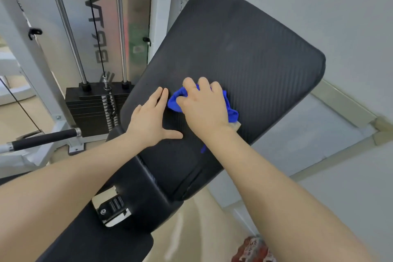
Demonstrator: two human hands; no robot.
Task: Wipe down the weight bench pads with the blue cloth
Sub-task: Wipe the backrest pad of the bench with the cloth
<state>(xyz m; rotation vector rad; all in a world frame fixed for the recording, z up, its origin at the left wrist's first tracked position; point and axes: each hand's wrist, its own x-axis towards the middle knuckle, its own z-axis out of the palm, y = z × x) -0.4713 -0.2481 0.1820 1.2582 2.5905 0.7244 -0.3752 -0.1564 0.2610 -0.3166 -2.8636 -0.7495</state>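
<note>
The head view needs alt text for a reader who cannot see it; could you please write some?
A person's right hand grips a crumpled blue cloth against a black ribbed bench pad, while the left hand rests flat on the pad beside it. A black weight stack on a white cable machine stands behind, to the left.

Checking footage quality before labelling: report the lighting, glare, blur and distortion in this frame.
Head view: soft, even light; faint shadows under the left hand and right hand on the bench pad; slight sheen on its weave; wide-angle bending of straight lines; mild overall softness; blue cloth saturated.
</note>
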